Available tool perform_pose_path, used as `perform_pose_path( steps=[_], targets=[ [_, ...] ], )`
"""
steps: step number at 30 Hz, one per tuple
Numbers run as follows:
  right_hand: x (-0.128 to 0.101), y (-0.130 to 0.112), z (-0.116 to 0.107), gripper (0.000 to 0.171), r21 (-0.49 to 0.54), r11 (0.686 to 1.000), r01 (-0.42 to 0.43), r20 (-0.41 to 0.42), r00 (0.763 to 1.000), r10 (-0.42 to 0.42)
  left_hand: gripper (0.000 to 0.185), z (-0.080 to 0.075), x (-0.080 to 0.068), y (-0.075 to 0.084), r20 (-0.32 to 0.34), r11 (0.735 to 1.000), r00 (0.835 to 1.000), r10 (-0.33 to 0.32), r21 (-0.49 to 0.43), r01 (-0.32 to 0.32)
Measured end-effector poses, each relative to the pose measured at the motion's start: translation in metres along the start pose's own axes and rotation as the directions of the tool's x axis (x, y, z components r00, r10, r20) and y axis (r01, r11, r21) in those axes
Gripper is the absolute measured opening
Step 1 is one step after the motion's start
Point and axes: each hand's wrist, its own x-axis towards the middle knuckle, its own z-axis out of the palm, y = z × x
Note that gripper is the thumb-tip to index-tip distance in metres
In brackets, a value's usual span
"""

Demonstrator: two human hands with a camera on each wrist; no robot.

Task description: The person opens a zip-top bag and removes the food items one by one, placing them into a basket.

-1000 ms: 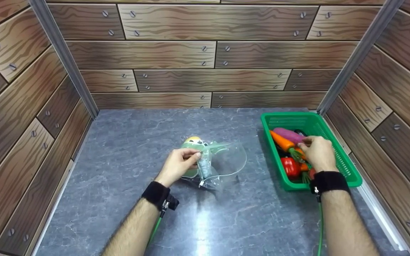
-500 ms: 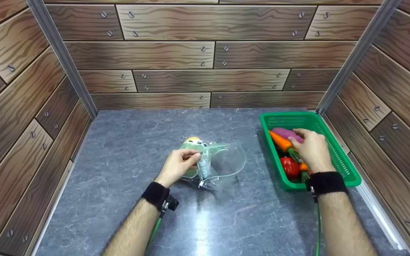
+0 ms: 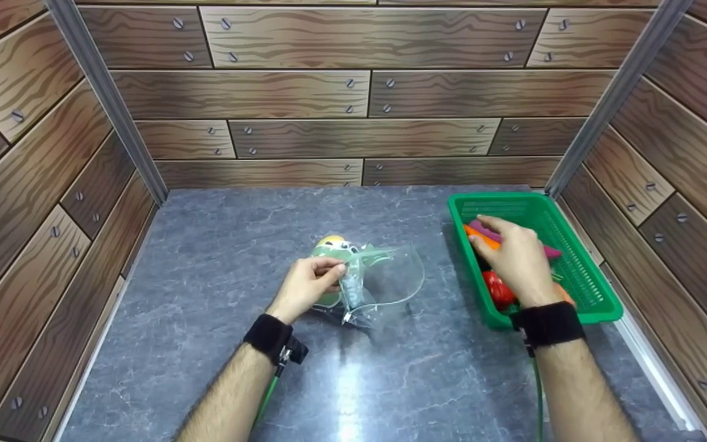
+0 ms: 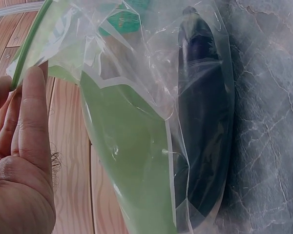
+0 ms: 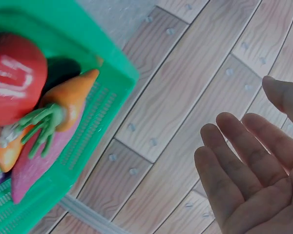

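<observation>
My left hand (image 3: 307, 285) pinches the edge of a clear zip bag (image 3: 390, 279) with a green printed panel, its mouth spread toward the right. In the left wrist view, thumb and fingers hold the green strip along the top, and a dark eggplant (image 4: 200, 107) lies inside the bag. My right hand (image 3: 516, 255) is over the green basket (image 3: 611, 310), fingers extended, thumb apart, palm bare in the right wrist view. Beneath it in the basket are a red bell pepper (image 5: 14, 78), an orange carrot (image 5: 71, 100) with green tops and a purple sweet potato (image 5: 44, 161).
The basket stands at the right of the grey marbled table (image 3: 224, 245), close to the right wall (image 3: 685, 233). Wood-patterned panels enclose the left, back and right sides. Cables run from both wristbands (image 3: 550, 325) toward the front.
My right hand has shifted left across the basket, from its right half to over the carrot and sweet potato, with its fingers opening out. The left hand and bag stay in place.
</observation>
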Motion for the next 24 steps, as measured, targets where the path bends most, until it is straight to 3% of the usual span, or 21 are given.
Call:
perform_pose_path(
  steps=[13,24],
  targets=[
    [-0.014,-0.037,0.030,0.045,-0.022,0.989,0.149,0.018,0.989,-0.149,0.031,0.000,-0.001,0.001,-0.006,1.000,1.000,-0.001,0.014,0.001],
    [-0.037,-0.061,0.062,0.041,-0.044,0.961,0.273,0.039,0.962,-0.272,0.030,0.002,-0.004,-0.001,-0.002,1.000,1.000,-0.004,0.010,0.004]
  ],
)
